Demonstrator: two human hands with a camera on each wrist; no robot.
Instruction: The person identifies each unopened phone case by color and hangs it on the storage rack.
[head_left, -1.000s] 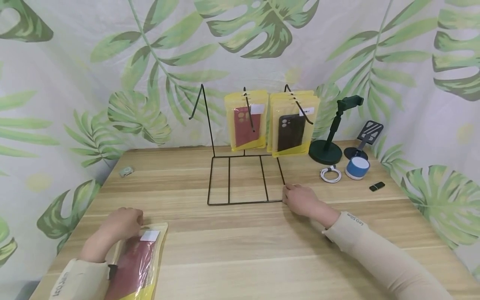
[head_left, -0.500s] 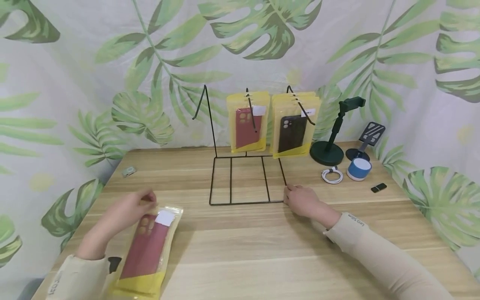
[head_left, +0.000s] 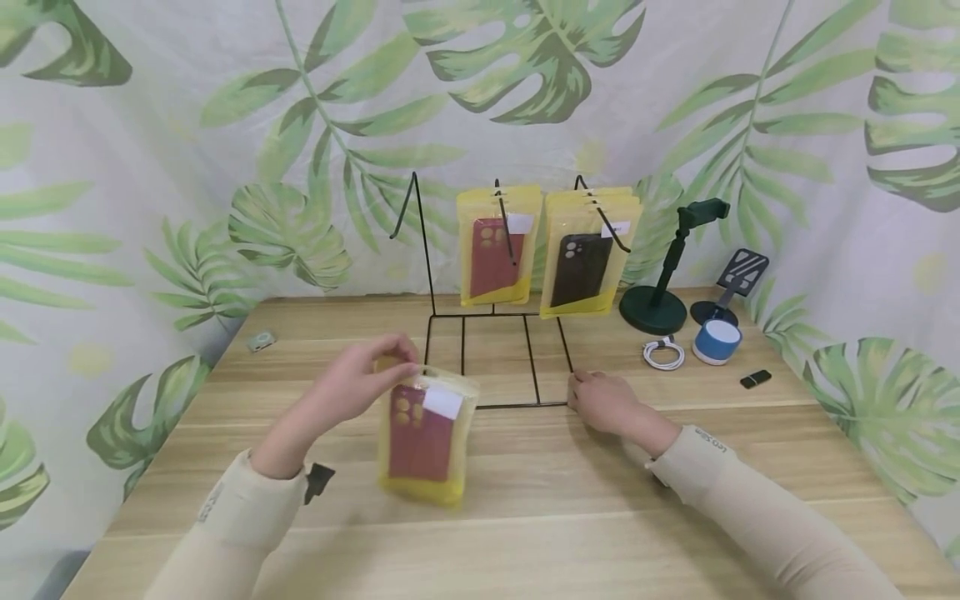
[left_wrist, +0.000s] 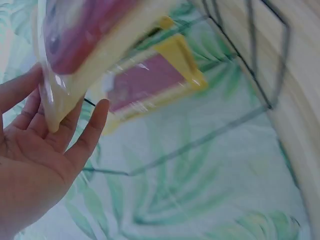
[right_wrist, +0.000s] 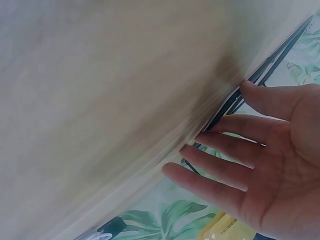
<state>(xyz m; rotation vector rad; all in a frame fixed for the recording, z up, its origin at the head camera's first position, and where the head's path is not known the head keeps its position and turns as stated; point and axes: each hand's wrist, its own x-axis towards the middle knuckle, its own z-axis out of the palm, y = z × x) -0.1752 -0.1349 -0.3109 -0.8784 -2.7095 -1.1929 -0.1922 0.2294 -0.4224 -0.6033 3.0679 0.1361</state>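
My left hand (head_left: 352, 387) pinches the top edge of a yellow-bordered clear packet (head_left: 422, 442) with a red phone case inside. The packet hangs tilted in front of the black wire display rack (head_left: 517, 406), overlapping its base in the head view. In the left wrist view, thumb and fingers (left_wrist: 90, 135) meet at the packet's end. At the rack's front right corner, my right hand (head_left: 606, 402) holds the base wire between thumb and fingers. Red-case packets (head_left: 497, 262) hang on the middle hook, black-case packets (head_left: 579, 271) on the right one. The left hook (head_left: 405, 207) carries nothing.
On the right of the wooden table stand a dark green phone stand (head_left: 654, 310), a smaller black stand (head_left: 738, 279) and a blue-and-white cylinder (head_left: 717, 342). A coiled white cable (head_left: 663, 354) and a small black stick (head_left: 755, 379) lie nearby. A small pale object (head_left: 262, 341) lies back left.
My left hand has lifted the red-case packet off the table's front left and carried it right and forward toward the rack. My right hand stays at the rack's corner.
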